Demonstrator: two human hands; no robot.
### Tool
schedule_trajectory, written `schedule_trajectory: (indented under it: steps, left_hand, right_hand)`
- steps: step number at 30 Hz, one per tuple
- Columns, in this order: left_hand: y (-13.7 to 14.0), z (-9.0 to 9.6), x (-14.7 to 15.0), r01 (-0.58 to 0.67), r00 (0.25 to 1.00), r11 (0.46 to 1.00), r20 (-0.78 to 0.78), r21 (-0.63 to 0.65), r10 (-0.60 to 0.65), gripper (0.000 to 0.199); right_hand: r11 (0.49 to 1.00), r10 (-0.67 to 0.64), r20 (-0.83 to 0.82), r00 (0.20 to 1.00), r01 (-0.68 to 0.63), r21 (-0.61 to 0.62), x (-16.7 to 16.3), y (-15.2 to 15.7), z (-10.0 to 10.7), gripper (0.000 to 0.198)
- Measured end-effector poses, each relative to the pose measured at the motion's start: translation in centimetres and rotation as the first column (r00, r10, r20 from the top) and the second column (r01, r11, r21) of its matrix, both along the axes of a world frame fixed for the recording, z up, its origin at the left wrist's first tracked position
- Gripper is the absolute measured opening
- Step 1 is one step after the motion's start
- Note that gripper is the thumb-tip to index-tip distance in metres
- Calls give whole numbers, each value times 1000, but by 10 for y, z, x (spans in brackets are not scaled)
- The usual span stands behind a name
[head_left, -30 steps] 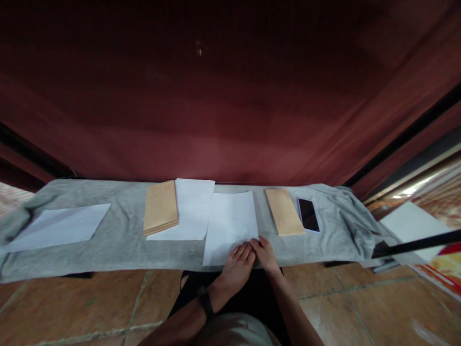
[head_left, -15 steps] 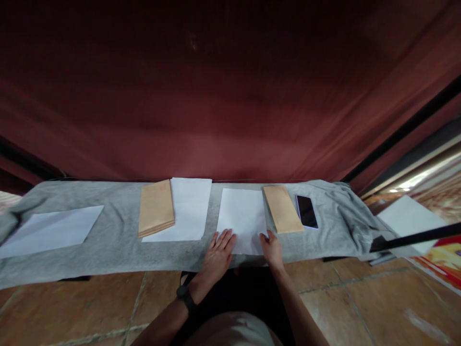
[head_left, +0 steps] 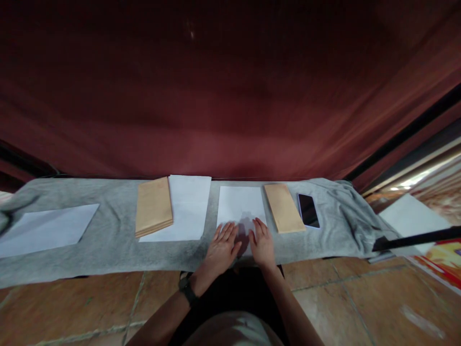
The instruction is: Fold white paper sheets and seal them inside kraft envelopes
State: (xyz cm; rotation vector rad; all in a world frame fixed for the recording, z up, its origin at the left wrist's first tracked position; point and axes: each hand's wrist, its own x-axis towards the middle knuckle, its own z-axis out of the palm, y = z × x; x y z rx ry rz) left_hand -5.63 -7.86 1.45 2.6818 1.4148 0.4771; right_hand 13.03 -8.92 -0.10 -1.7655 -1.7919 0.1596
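Observation:
A white sheet of paper (head_left: 240,204) lies flat on the grey cloth, its lower part under my hands. My left hand (head_left: 222,245) rests on its lower left with the fingers stretched out and the thumb apart. On the lower right of the sheet lies my right hand (head_left: 262,242), fingers extended forward. Neither hand grips anything. Just right of the sheet is a brown envelope (head_left: 284,209). Left of it, a stack of brown envelopes (head_left: 154,204) overlaps a pile of white paper (head_left: 190,206).
The grey cloth (head_left: 115,254) covers a narrow table. A phone (head_left: 308,210) lies beyond the brown envelope, and another white sheet (head_left: 50,228) is at the far left. A dark red curtain (head_left: 216,120) hangs behind. A black bar (head_left: 414,239) crosses at the right.
My right hand has moved from the sheet's right edge inward onto the paper and flattened. My left hand has shifted slightly, its thumb now spread on the sheet.

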Motion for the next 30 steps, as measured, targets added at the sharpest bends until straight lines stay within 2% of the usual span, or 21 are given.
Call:
schedule_trajectory:
  steps: [2,4,10,17,22,27,30]
  left_hand:
    - [13,-2,9,-2,1000,1000,4,15,2,51]
    - [27,-5,15,-4,1000,1000,-18,4,4,52]
    - [45,-10,19,-105,994,994,-32,10,106,54]
    - [36,-16,3,-211,977,977,5,41,211,62]
    - [27,-19,-12,-289,957,957,27,40,288,64]
    - [24,-20,-18,-292,956,955,36,57,291,61]
    - [18,-18,-26,-219,976,974,25,61,218,58]
  right_hand:
    - [996,90,15,996,-90,-16,-14,8,-2,49]
    - [991,129,79,988,-127,-32,-24,16,-5,49]
    - [995,103,233,967,-98,-31,-21,30,-8,48]
    - [999,-40,233,972,36,22,5,17,-22,52]
    - [998,-66,224,972,62,24,21,-1,-26,59]
    - [997,-79,190,979,72,42,24,-9,-26,60]
    - [996,-84,181,980,76,55,25,-13,-27,60]
